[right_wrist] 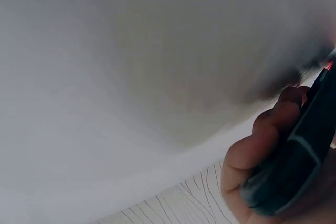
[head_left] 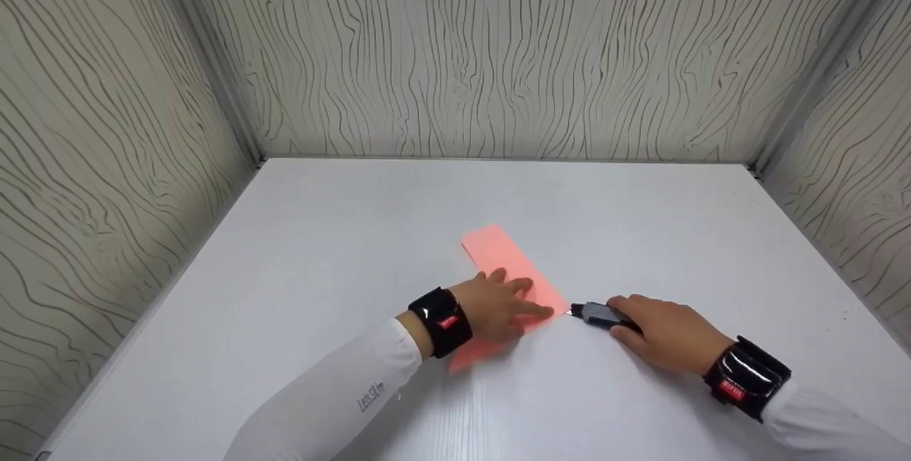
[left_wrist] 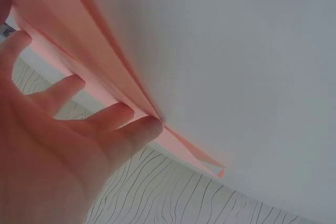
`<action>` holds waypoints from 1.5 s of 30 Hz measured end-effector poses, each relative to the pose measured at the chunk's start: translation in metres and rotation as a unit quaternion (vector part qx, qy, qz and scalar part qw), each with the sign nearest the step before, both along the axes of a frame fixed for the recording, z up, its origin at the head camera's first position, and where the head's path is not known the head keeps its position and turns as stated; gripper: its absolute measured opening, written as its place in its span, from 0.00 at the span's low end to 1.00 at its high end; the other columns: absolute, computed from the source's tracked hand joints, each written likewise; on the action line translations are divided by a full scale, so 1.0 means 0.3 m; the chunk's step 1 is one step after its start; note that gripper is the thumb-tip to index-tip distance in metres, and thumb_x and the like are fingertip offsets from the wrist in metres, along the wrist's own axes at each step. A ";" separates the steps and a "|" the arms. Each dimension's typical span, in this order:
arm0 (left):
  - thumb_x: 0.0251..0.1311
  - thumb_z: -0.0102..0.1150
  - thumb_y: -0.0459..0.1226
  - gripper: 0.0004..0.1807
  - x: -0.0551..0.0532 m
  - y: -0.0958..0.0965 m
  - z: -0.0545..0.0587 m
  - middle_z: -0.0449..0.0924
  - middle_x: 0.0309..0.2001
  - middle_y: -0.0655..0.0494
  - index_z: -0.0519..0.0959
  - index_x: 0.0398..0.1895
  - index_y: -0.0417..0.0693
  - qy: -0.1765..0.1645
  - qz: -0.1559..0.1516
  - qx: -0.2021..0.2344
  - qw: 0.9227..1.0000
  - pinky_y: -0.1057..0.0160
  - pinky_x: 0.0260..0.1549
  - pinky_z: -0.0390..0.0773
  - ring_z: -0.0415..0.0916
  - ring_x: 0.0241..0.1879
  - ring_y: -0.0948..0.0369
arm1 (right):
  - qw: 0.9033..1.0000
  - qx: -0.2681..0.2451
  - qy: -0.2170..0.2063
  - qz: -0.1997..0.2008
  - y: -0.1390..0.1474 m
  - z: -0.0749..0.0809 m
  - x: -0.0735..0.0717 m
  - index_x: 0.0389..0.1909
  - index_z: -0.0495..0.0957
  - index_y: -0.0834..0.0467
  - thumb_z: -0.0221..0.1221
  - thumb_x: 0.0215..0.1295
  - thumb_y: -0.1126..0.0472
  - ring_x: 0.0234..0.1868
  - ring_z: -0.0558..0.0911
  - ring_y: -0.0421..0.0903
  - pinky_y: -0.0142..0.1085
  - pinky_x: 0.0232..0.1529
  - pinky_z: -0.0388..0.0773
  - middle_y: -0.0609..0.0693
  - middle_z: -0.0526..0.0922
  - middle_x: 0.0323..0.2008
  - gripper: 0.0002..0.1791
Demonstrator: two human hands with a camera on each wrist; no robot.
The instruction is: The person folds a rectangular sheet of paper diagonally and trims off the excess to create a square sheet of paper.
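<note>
A folded sheet of pink paper (head_left: 498, 247) lies on the white table in the head view. My left hand (head_left: 498, 306) rests on it with spread fingers, pressing it down. In the left wrist view the paper (left_wrist: 89, 35) shows layered folds that stand slightly apart under the fingertips. My right hand (head_left: 669, 331) grips a grey and black utility knife (head_left: 601, 314). Its blade tip is right at the paper's right corner. In the right wrist view the dark knife handle (right_wrist: 294, 166) lies in the curled fingers, and its tip is blurred.
The white table (head_left: 341, 226) spreads out around the paper. Wood-grain panels (head_left: 455, 55) stand at the back and on both sides. Each wrist wears a black band, such as the left strap (head_left: 441, 321).
</note>
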State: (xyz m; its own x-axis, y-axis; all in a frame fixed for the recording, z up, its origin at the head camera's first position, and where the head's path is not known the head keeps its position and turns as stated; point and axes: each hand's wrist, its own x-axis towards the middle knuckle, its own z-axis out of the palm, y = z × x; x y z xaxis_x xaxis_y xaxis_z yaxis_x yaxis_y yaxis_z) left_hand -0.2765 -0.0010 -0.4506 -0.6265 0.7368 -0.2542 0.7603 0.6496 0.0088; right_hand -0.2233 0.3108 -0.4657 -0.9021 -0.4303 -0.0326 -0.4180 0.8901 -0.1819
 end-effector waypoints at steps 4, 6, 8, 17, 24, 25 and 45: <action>0.78 0.51 0.43 0.34 -0.014 -0.017 0.010 0.60 0.86 0.58 0.65 0.82 0.85 -0.026 -0.008 0.009 1.000 0.43 0.83 0.59 0.56 0.85 0.39 | 1.000 0.001 0.009 0.006 0.004 0.001 0.001 0.68 0.80 0.59 0.65 0.77 0.49 0.44 0.84 0.46 0.52 0.48 0.85 0.51 0.87 0.50 0.26; 0.75 0.52 0.39 0.35 -0.023 -0.025 0.014 0.60 0.86 0.59 0.68 0.80 0.84 -0.045 -0.007 0.018 0.999 0.44 0.84 0.57 0.55 0.85 0.41 | 1.000 -0.002 0.023 0.015 0.001 -0.001 0.001 0.67 0.81 0.57 0.65 0.76 0.50 0.40 0.80 0.42 0.46 0.43 0.83 0.47 0.85 0.45 0.24; 0.76 0.52 0.39 0.32 -0.032 -0.031 0.013 0.62 0.85 0.59 0.72 0.78 0.82 -0.048 -0.018 0.028 0.998 0.43 0.83 0.60 0.59 0.84 0.43 | 0.999 -0.005 0.036 0.025 -0.004 -0.004 0.001 0.66 0.82 0.55 0.66 0.76 0.50 0.37 0.74 0.39 0.41 0.39 0.78 0.43 0.82 0.42 0.23; 0.82 0.56 0.43 0.23 -0.038 -0.021 -0.021 0.72 0.80 0.55 0.75 0.76 0.64 -0.002 -0.021 0.071 0.997 0.56 0.82 0.63 0.69 0.79 0.53 | 1.000 -0.005 0.016 0.018 -0.034 -0.012 0.000 0.65 0.81 0.53 0.65 0.76 0.48 0.34 0.71 0.38 0.38 0.35 0.72 0.40 0.77 0.38 0.23; 0.83 0.51 0.46 0.32 -0.019 -0.010 -0.027 0.68 0.82 0.53 0.67 0.83 0.46 0.024 0.033 0.058 0.997 0.62 0.83 0.59 0.64 0.83 0.55 | 1.000 -0.005 0.005 0.008 -0.039 -0.006 0.004 0.67 0.81 0.53 0.65 0.76 0.48 0.35 0.73 0.39 0.41 0.38 0.75 0.41 0.78 0.38 0.24; 0.83 0.51 0.48 0.32 -0.019 -0.008 -0.028 0.68 0.82 0.52 0.67 0.83 0.45 0.030 0.035 0.057 0.997 0.62 0.82 0.60 0.64 0.82 0.54 | 1.000 -0.006 0.006 0.009 -0.039 -0.004 0.004 0.67 0.81 0.53 0.65 0.76 0.48 0.35 0.73 0.39 0.41 0.38 0.75 0.41 0.79 0.39 0.24; 0.81 0.50 0.61 0.45 -0.017 -0.005 -0.017 0.61 0.84 0.36 0.62 0.84 0.35 0.027 0.157 0.039 0.987 0.57 0.80 0.66 0.59 0.84 0.45 | 1.000 -0.007 0.016 0.022 -0.050 0.001 0.000 0.67 0.81 0.55 0.65 0.77 0.48 0.36 0.75 0.39 0.44 0.40 0.79 0.43 0.82 0.41 0.25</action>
State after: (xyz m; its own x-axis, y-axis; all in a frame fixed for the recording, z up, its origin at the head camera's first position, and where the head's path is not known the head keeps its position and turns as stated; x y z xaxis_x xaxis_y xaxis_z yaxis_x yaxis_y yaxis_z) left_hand -0.2817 -0.0024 -0.4556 -0.8377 0.5208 -0.1643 0.5230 0.8517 0.0329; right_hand -0.2234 0.2959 -0.4653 -0.8829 -0.4695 0.0029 -0.4623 0.8684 -0.1795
